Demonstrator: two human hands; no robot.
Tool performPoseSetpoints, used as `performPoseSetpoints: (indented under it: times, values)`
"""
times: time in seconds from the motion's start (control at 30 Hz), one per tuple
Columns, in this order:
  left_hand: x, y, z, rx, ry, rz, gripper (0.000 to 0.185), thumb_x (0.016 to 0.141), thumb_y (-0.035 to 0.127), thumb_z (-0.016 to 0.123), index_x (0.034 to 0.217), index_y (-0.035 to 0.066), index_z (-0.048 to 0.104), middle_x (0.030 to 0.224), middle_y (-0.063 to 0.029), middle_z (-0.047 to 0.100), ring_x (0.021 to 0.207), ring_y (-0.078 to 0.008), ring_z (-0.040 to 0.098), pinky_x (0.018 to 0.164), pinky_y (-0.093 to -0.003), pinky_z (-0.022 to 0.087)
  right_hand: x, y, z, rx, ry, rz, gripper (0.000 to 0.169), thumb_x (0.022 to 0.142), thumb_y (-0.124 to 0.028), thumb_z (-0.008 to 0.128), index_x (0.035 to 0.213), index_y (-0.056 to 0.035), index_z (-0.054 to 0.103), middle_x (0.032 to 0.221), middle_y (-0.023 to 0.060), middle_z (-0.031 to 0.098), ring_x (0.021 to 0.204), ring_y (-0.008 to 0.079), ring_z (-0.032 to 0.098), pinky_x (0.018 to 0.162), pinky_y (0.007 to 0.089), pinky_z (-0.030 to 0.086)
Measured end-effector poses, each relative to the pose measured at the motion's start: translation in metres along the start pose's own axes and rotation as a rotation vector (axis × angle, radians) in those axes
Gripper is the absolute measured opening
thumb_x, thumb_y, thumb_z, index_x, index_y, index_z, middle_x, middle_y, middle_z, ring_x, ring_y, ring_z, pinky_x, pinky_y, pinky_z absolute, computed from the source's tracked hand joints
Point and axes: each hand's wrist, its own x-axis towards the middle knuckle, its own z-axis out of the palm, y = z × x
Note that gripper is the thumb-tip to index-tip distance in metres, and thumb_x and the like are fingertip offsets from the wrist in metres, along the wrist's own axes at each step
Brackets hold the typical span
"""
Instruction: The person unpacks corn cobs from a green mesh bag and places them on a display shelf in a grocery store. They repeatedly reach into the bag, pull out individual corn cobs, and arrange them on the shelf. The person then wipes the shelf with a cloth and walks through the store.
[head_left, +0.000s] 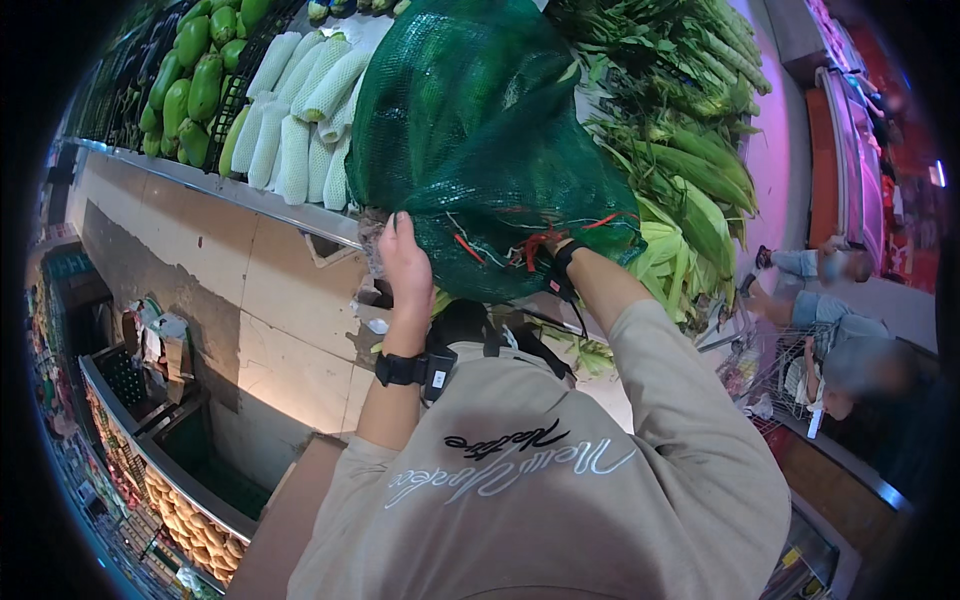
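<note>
A large green mesh sack (480, 150) lies over the produce stand before me, with dim long green shapes showing through its net. My left hand (407, 262) pinches the sack's near left edge between thumb and fingers. At the sack's mouth, beside red ties (536, 244) and white string, is my right hand (556, 241); the mesh hides most of it, so its grip cannot be made out. Corn cobs in green husks (694, 217) lie just right of the sack. To its left are vegetables in white foam-net sleeves (300, 112).
Green eggplants (199, 82) fill a section at the far left. Leafy greens (660, 45) are piled at the back right. A metal rail (225, 184) edges the stand. Loose husks (592, 356) lie below. People with a wire shopping cart (787, 367) are at right.
</note>
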Motion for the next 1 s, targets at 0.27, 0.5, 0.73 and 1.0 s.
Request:
performPoseSetpoints:
  times: [0.27, 0.5, 0.73, 1.0]
  values:
    - [0.000, -0.009, -0.005, 0.046, -0.106, -0.003, 0.030, 0.104, 0.021, 0.042, 0.109, -0.004, 0.059, 0.101, -0.0061, 0.062, 0.089, -0.0119, 0.055, 0.083, -0.0267, 0.043, -0.038, 0.020, -0.027, 0.361, -0.054, 0.043, 0.018, 0.087, -0.012, 0.059, 0.096, 0.0010, 0.068, 0.085, 0.0154, 0.065, 0.078, 0.0291, 0.062, 0.068, 0.0397, 0.048]
    - [-0.012, -0.010, -0.008, 0.268, -0.190, 0.082, 0.027, 0.096, 0.023, 0.059, 0.107, -0.002, 0.056, 0.096, -0.0076, 0.062, 0.090, -0.0140, 0.055, 0.079, -0.0291, 0.045, -0.067, 0.029, -0.059, 0.599, 0.078, 0.097, 0.018, 0.087, -0.012, 0.059, 0.096, 0.0008, 0.068, 0.085, 0.0143, 0.065, 0.077, 0.0277, 0.062, 0.068, 0.0387, 0.048]
    - [-0.053, -0.038, -0.014, 0.508, -0.563, -0.053, 0.076, 0.074, 0.027, 0.083, 0.131, 0.001, 0.041, 0.120, -0.0123, 0.057, 0.108, -0.0207, 0.055, 0.095, -0.0350, 0.044, -0.069, 0.015, -0.054, 0.661, 0.262, 0.077, 0.018, 0.087, -0.012, 0.059, 0.096, 0.0007, 0.068, 0.085, 0.0133, 0.065, 0.077, 0.0263, 0.061, 0.067, 0.0378, 0.048]
    - [-0.067, -0.147, 0.020, 0.401, -0.326, -0.351, 0.047, 0.081, 0.021, 0.076, 0.118, -0.001, 0.057, 0.106, -0.0099, 0.066, 0.092, -0.0174, 0.063, 0.077, -0.0318, 0.052, -0.084, 0.005, -0.029, 0.723, 0.406, 0.057, 0.018, 0.088, -0.012, 0.059, 0.096, 0.0006, 0.069, 0.085, 0.0121, 0.065, 0.076, 0.0247, 0.061, 0.066, 0.0367, 0.047]
